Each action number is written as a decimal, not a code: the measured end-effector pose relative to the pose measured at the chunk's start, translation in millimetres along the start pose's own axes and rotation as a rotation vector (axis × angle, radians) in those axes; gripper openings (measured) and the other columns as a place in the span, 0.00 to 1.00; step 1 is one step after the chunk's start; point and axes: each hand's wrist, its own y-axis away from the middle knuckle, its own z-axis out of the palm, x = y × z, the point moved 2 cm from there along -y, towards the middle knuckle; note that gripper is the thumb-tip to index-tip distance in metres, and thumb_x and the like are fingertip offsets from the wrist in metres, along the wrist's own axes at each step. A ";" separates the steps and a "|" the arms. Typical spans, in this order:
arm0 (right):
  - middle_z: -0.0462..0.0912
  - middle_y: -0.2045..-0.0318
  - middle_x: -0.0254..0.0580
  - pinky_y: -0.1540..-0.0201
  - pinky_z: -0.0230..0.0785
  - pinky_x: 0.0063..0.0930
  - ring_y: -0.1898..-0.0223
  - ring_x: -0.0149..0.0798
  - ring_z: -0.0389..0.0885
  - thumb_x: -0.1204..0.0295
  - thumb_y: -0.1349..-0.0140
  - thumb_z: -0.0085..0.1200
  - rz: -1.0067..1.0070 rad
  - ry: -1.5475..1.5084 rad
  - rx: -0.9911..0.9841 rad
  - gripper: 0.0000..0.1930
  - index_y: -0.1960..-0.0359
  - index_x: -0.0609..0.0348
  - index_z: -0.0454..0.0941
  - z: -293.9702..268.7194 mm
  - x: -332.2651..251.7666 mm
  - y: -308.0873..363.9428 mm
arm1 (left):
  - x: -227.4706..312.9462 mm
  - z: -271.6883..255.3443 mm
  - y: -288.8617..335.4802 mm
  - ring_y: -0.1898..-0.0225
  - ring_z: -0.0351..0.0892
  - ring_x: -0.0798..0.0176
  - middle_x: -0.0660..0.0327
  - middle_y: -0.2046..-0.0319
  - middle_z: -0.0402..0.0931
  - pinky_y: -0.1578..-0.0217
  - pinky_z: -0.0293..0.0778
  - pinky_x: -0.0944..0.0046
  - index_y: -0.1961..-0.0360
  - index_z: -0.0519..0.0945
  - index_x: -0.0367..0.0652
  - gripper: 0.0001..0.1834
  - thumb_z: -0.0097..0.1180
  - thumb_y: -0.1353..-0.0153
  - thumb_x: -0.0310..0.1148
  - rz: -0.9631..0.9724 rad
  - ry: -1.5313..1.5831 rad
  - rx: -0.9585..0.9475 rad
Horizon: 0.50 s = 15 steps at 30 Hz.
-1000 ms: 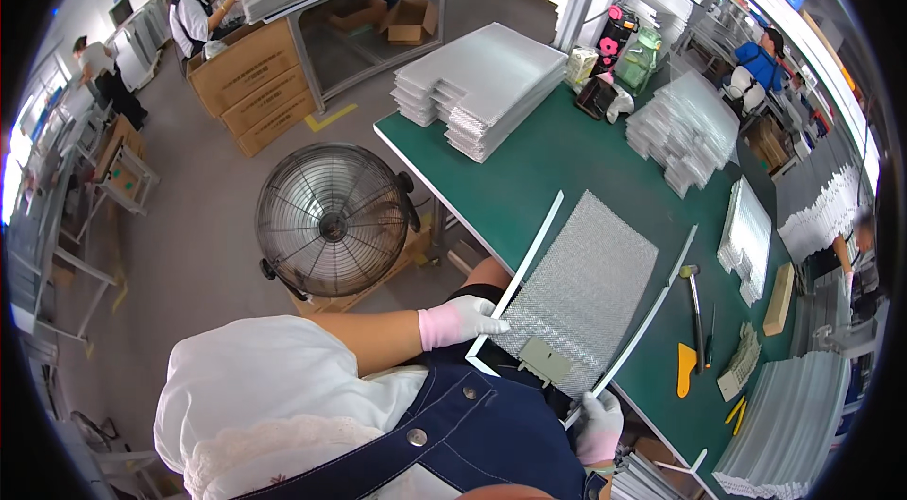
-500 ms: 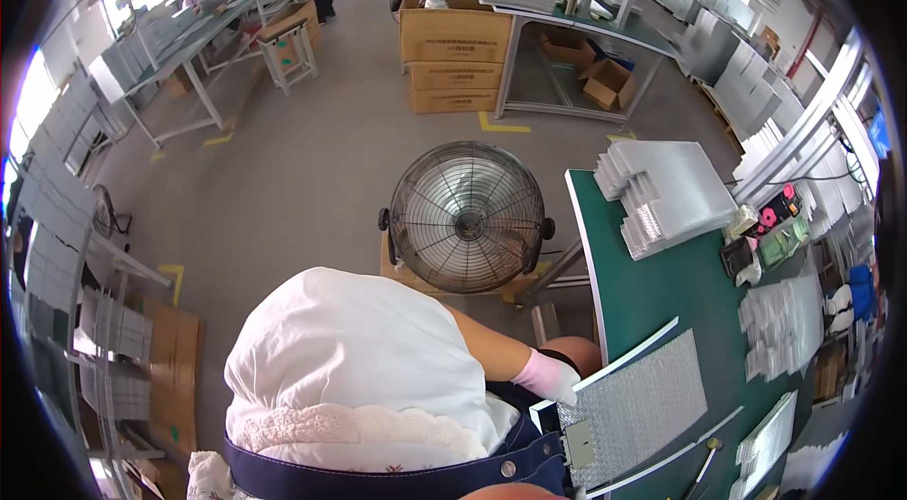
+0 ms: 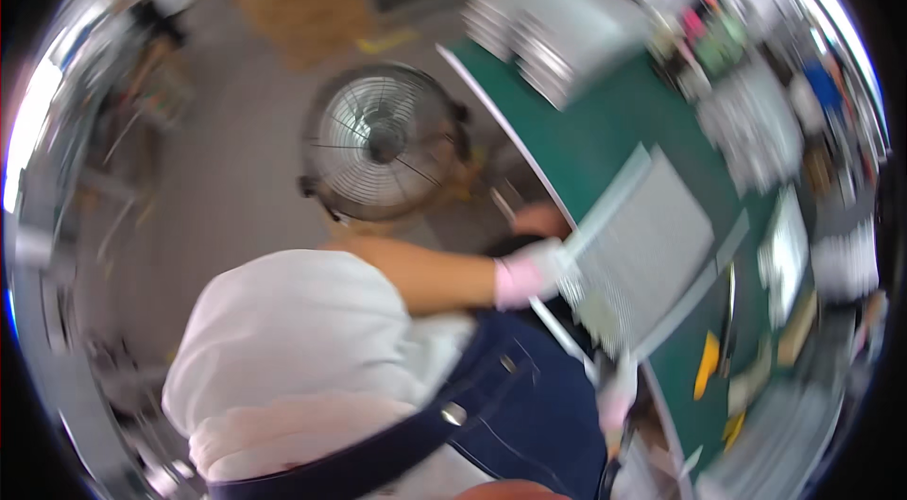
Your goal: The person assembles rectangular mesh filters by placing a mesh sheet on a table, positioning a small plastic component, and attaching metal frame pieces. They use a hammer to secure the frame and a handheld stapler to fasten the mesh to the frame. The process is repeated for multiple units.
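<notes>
A flat silver panel (image 3: 647,240) with a fine textured surface lies on the green tabletop (image 3: 515,113), its near end reaching past the table edge. My left hand (image 3: 534,273), in a white glove with a pink cuff, is closed at the panel's near left corner. My right hand (image 3: 619,391), also gloved, is close to the panel's near right corner. Motion blur smears its fingers, so its grip is unclear. Pale strips run along the panel's two long sides.
Stacked silver sheets (image 3: 576,23) occupy the table's far end. A round floor fan (image 3: 383,141) stands left of the table. A yellow-handled tool (image 3: 706,363) lies right of the panel, with more silver sheets (image 3: 751,122) beyond. Brown cartons (image 3: 307,4) stand at the back.
The whole view has swung round, putting table and fan higher and farther left. My right hand has come into sight near the panel; my left hand stays at its corner.
</notes>
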 end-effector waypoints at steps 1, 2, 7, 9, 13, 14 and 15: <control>0.78 0.62 0.55 0.58 0.72 0.38 0.61 0.55 0.77 0.76 0.39 0.59 -0.493 0.816 0.001 0.11 0.56 0.67 0.77 3.1 -22.9 3.5 | -2.7 3.0 -1.6 0.73 0.79 0.48 0.51 0.78 0.77 0.70 0.75 0.51 0.77 0.81 0.42 0.05 0.54 0.48 0.29 0.156 -0.265 -0.019; 0.79 0.59 0.49 0.53 0.71 0.40 0.59 0.49 0.78 0.80 0.40 0.60 -0.391 0.590 0.009 0.09 0.58 0.66 0.77 11.6 -33.3 3.5 | -10.5 -1.5 5.7 0.69 0.76 0.46 0.52 0.74 0.75 0.68 0.73 0.52 0.70 0.77 0.42 0.04 0.51 0.40 0.29 0.141 -0.090 0.096; 0.72 0.59 0.35 0.39 0.69 0.47 0.56 0.35 0.75 0.71 0.30 0.49 0.318 -0.749 0.179 0.10 0.50 0.57 0.69 15.9 -2.5 7.7 | 9.3 -17.3 -4.4 0.47 0.74 0.64 0.62 0.50 0.73 0.42 0.71 0.50 0.44 0.69 0.44 0.17 0.52 0.30 0.37 -0.979 1.318 -0.045; 0.72 0.60 0.33 0.40 0.70 0.45 0.56 0.34 0.75 0.71 0.30 0.50 0.425 -0.851 0.263 0.10 0.51 0.56 0.69 19.2 -31.8 4.5 | 28.1 -20.8 -18.0 0.44 0.74 0.61 0.59 0.46 0.73 0.41 0.71 0.49 0.41 0.68 0.40 0.20 0.51 0.29 0.36 -0.984 1.356 0.027; 0.74 0.57 0.34 0.46 0.72 0.42 0.55 0.35 0.75 0.72 0.31 0.50 0.393 -0.817 0.311 0.09 0.51 0.56 0.70 21.0 -20.6 -3.5 | 13.5 -11.0 -21.0 0.46 0.76 0.61 0.56 0.47 0.75 0.44 0.74 0.57 0.41 0.69 0.36 0.19 0.49 0.30 0.32 -0.980 1.359 -0.029; 0.72 0.59 0.33 0.46 0.73 0.43 0.56 0.34 0.75 0.71 0.31 0.51 0.401 -0.865 0.227 0.09 0.52 0.55 0.70 18.4 -13.9 -1.1 | 7.5 -7.5 -18.3 0.48 0.77 0.61 0.56 0.48 0.75 0.45 0.74 0.58 0.41 0.69 0.36 0.19 0.49 0.31 0.31 -1.002 1.329 -0.070; 0.71 0.61 0.33 0.47 0.74 0.45 0.57 0.32 0.74 0.71 0.32 0.52 0.402 -0.911 0.138 0.09 0.53 0.54 0.69 11.8 -3.9 -0.1 | 3.9 -7.8 -16.6 0.49 0.77 0.62 0.56 0.49 0.76 0.46 0.74 0.60 0.42 0.70 0.35 0.19 0.49 0.31 0.30 -1.017 1.299 -0.106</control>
